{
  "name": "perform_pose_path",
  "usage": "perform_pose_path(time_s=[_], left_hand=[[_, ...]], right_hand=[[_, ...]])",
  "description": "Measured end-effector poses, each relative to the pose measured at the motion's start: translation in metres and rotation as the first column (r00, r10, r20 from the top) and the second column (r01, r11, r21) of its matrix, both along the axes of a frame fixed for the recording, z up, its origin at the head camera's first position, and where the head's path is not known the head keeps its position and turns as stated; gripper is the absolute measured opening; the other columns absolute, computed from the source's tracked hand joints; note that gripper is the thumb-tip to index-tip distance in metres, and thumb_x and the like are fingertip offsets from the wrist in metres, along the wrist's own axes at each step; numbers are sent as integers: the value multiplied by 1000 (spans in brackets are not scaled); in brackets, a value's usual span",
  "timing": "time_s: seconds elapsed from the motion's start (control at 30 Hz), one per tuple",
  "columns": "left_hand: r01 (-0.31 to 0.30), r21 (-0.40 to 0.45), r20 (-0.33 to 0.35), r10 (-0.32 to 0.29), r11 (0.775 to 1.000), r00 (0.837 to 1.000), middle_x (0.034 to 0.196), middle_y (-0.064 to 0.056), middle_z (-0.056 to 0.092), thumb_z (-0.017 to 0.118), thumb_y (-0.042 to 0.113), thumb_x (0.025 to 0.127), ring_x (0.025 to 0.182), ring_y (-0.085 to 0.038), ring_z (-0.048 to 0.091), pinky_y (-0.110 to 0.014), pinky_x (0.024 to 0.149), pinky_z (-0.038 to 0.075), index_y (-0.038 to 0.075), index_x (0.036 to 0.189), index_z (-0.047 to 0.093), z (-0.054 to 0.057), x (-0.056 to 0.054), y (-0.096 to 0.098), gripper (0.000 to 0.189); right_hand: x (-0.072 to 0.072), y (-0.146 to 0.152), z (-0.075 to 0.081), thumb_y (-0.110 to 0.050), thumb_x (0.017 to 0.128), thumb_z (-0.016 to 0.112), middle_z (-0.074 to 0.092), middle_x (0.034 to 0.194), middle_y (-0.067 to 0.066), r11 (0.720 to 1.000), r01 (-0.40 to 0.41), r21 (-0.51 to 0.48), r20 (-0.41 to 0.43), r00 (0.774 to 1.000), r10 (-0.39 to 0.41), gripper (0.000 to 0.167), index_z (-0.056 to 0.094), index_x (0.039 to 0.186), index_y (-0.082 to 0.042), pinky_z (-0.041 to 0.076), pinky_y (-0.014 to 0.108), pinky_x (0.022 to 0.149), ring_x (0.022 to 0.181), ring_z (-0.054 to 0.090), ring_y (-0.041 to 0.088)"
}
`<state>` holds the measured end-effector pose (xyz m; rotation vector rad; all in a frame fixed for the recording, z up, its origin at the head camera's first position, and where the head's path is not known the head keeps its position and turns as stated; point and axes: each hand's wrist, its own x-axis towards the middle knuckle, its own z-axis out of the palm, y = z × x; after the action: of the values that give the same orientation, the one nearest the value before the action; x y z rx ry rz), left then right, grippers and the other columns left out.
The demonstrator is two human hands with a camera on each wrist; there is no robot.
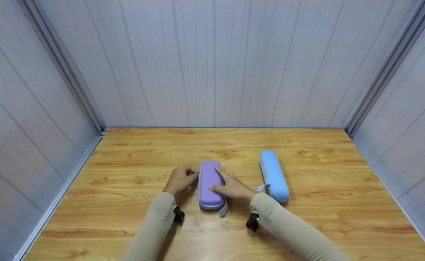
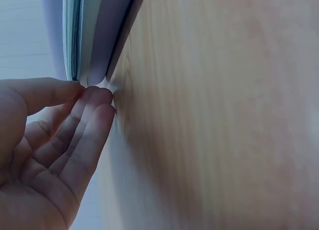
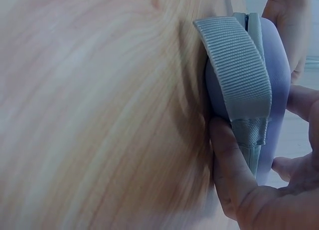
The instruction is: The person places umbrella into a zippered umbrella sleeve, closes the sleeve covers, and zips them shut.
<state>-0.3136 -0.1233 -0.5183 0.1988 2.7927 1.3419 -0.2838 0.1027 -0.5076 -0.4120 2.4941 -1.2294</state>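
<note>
A purple zip-up hard case (image 1: 208,181) lies lengthwise on the wooden table in the head view. My right hand (image 1: 235,187) grips it from the right, thumb and a finger on the lid. In the right wrist view, other fingers (image 3: 229,160) press its side below a grey webbing strap (image 3: 241,70). At the case's left side, my left hand (image 1: 179,180) pinches with thumb and index finger right at the zip. The left wrist view shows the zipper seam (image 2: 78,35) running down to those fingertips, which hide the zipper pull between them.
A light blue case (image 1: 274,175) of similar shape lies to the right, its grey strap (image 1: 262,187) pointing toward my right wrist. Pale panel walls (image 1: 212,65) enclose the table (image 1: 132,152) at the back and both sides.
</note>
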Motion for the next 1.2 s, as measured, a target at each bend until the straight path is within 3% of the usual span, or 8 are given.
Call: perform_pose_path(time_s=[0.17, 0.4, 0.77, 1.2], left_hand=[[35, -27, -20, -35, 999, 999, 79, -2, 66, 69, 9, 94, 69, -13, 60, -28, 62, 51, 6, 90, 72, 0, 2, -2, 6], [71, -36, -42, -73, 997, 996, 73, 0, 64, 68, 9, 93, 59, -12, 56, -27, 56, 47, 6, 88, 71, -1, 4, -4, 7], [121, -44, -83, -124, 992, 989, 76, 1, 64, 70, 7, 92, 70, -14, 56, -33, 66, 50, 7, 85, 69, -1, 8, -7, 7], [125, -22, -42, -126, 992, 991, 80, 1, 66, 69, 10, 92, 72, -13, 58, -32, 69, 52, 8, 88, 71, -3, 13, -6, 5]], right_hand=[[-1, 0, 0, -42, 94, 68, 39, 140, 29, 1000, 10, -5, 13, 1000, -10, 86, 22, 161, -13, 30, 52, 112, 125, 44, 36], [0, -1, 1, -42, 94, 68, 38, 141, 31, 1000, -1, 8, -3, 1000, 1, 85, 23, 160, -12, 32, 52, 111, 124, 45, 37], [-1, 0, -1, -44, 94, 68, 38, 140, 29, 1000, 6, -1, 13, 1000, -6, 86, 23, 161, -14, 31, 54, 112, 126, 44, 37], [-1, 2, 0, -44, 94, 68, 34, 146, 31, 1000, 11, 0, 17, 1000, -11, 86, 22, 161, -16, 28, 54, 113, 131, 41, 39]])
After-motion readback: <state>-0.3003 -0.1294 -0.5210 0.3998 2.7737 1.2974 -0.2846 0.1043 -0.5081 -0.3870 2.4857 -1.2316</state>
